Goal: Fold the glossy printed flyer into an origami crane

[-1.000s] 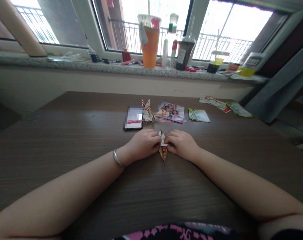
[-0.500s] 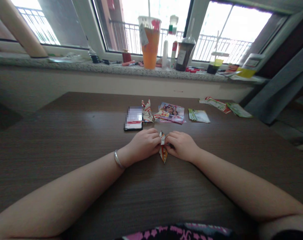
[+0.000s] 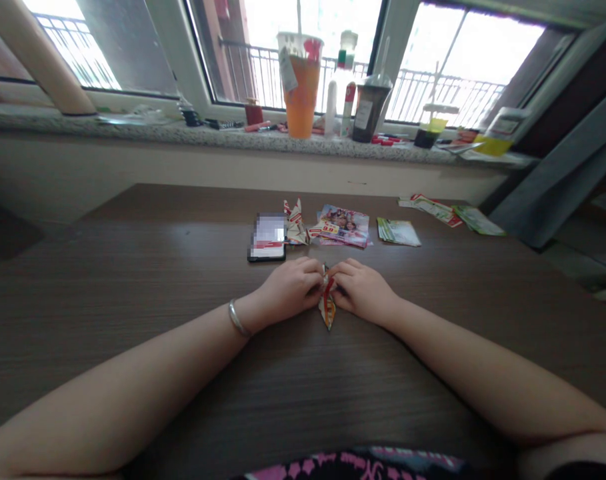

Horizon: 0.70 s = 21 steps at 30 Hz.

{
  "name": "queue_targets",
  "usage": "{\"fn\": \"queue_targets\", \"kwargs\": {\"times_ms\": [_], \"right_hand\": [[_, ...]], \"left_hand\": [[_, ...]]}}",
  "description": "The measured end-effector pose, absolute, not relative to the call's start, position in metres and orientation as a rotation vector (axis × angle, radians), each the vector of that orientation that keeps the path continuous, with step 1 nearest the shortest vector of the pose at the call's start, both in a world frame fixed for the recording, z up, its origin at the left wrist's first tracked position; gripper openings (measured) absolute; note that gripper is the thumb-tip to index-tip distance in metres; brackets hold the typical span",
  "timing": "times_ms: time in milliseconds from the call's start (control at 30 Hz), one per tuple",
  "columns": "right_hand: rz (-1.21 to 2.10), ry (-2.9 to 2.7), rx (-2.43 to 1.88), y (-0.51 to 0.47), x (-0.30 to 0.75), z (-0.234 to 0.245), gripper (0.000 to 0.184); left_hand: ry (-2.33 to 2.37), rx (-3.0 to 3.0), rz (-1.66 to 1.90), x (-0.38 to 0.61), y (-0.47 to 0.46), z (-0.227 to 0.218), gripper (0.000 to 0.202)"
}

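Note:
A small folded paper piece (image 3: 327,301), printed in red, orange and white, stands on the dark wooden table (image 3: 133,267) between my two hands. My left hand (image 3: 287,292), with a silver bracelet on the wrist, pinches its left side with curled fingers. On the other side, my right hand (image 3: 361,291) pinches it the same way. The piece's lower tip pokes out toward me. Its upper part is hidden by my fingers.
Beyond my hands lie a phone (image 3: 267,244), another folded paper figure (image 3: 295,223), a stack of printed leaflets (image 3: 343,227) and more leaflets (image 3: 397,231) to the right. On the stone windowsill (image 3: 133,130) stand an orange drink cup (image 3: 300,83), a dark drink cup (image 3: 369,107) and small bottles.
My fingers have worked the paper piece slightly, and its top part now looks narrower and more covered. Both hands stay in the same place.

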State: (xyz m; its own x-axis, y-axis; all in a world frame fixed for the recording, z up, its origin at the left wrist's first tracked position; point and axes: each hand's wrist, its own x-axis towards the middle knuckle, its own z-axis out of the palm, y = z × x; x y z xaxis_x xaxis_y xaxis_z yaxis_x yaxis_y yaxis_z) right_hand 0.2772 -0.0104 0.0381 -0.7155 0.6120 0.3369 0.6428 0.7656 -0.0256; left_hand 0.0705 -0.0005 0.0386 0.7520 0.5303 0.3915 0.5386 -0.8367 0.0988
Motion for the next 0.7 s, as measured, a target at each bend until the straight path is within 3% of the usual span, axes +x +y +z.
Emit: {"fn": "queue_targets", "kwargs": {"times_ms": [200, 700], "right_hand": [[0.069, -2.606, -1.062, -0.009, 0.2749, 0.0371, 0.006], [0.284, -2.421, -1.077, -0.0015, 0.2771, 0.0336, 0.007]], "left_hand": [[-1.021, -2.997, -0.74, 0.0704, 0.0035, 0.03, 0.007], [-1.177, -3.014, -0.624, 0.0691, 0.0029, 0.033, 0.014]]}}
